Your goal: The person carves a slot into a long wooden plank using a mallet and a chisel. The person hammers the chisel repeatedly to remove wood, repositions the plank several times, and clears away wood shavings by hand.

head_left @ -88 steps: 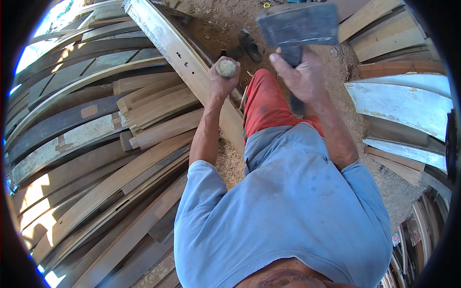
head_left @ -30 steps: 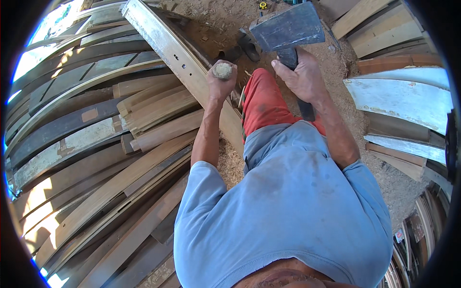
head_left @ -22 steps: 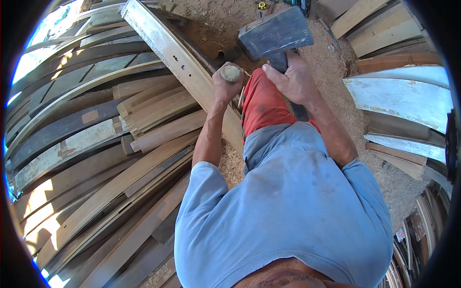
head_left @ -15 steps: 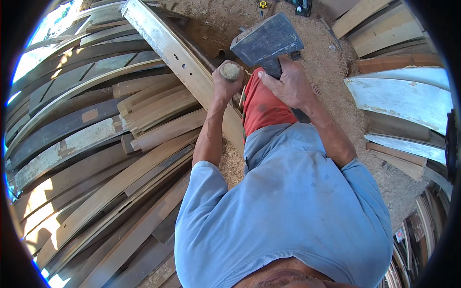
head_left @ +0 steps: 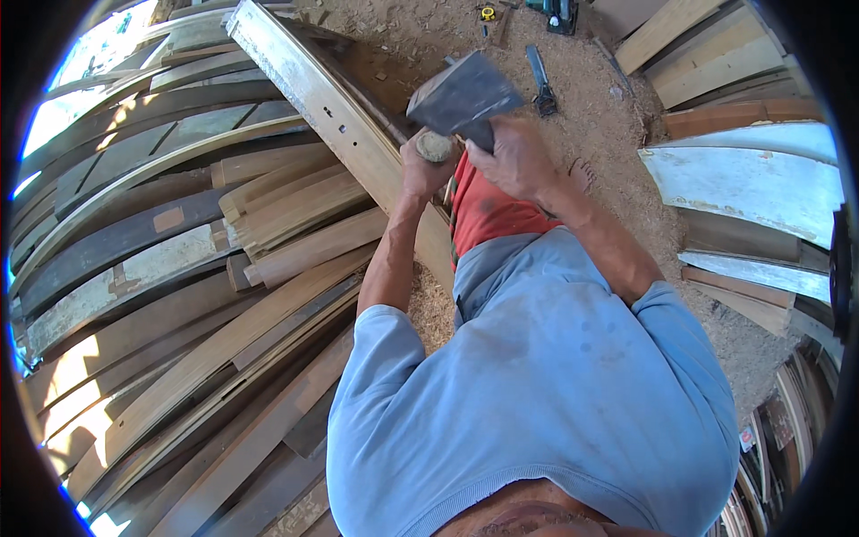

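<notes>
My left hand is closed round an upright chisel. I see it end-on, by the pale, worn butt of its handle; the blade is hidden below my fist. In my right hand is the handle of a mallet with a big dark block head. The head is in the air, just beyond the chisel's butt in this view. Along the left of my fist runs a long wooden beam with a few small holes cut in its face.
Stacked boards fill the left side. More planks and a white-painted board lie at the right. On the shaving-strewn floor are a long dark tool, a yellow tape measure and a green-and-black tool.
My right hand has swung the mallet left, closer to the chisel. The long dark tool on the floor now shows behind it. My left hand has barely shifted.
</notes>
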`<action>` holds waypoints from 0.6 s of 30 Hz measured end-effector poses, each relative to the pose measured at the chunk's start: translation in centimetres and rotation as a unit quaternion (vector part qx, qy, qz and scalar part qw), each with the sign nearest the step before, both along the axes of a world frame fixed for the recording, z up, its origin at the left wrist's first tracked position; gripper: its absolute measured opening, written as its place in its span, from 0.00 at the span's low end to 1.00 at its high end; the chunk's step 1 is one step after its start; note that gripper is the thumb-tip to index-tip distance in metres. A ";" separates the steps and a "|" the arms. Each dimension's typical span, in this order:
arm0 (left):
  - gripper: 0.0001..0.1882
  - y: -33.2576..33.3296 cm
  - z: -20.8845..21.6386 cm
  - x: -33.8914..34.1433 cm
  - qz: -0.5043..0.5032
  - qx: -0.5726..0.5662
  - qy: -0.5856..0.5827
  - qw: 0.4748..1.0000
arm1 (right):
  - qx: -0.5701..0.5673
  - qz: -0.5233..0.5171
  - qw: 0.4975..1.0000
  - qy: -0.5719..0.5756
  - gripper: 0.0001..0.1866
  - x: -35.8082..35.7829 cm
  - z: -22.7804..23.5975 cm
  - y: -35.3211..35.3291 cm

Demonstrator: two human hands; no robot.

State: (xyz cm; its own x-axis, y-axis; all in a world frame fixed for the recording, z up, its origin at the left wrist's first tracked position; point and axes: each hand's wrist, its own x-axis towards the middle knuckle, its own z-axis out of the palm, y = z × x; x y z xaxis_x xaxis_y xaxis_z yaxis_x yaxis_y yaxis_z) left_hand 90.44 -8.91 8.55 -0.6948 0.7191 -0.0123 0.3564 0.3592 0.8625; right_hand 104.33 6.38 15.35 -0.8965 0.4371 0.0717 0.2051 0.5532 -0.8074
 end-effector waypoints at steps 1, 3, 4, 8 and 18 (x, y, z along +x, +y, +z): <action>0.13 -0.1 -0.1 -0.1 -0.012 0.002 0.018 1.000 | 0.020 0.023 0.999 -0.035 0.20 0.0 -0.5 -0.2; 0.16 -0.6 -0.5 -0.1 -0.042 0.040 0.053 0.997 | 0.056 0.069 0.990 -0.105 0.20 0.1 -1.2 -0.5; 0.17 -1.3 -0.7 0.4 -0.036 0.043 0.030 0.998 | 0.033 0.075 0.992 -0.096 0.20 0.2 -1.5 -0.1; 0.10 -1.6 -2.5 0.1 0.104 0.134 0.023 0.985 | -0.060 0.080 0.993 -0.069 0.21 1.2 0.8 -0.2; 0.18 -5.1 0.7 -1.9 -0.015 -0.244 0.085 0.966 | -0.245 0.026 0.964 0.100 0.13 3.1 4.1 -0.7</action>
State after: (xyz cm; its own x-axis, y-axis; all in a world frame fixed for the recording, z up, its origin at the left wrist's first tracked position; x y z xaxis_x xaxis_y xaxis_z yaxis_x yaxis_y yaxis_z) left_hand 88.58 -13.96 9.26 -0.6955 0.6764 -0.2424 0.4943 0.6953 0.5218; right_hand 107.40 5.64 19.41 -0.9074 0.4182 0.0421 0.0003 0.1009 -0.9949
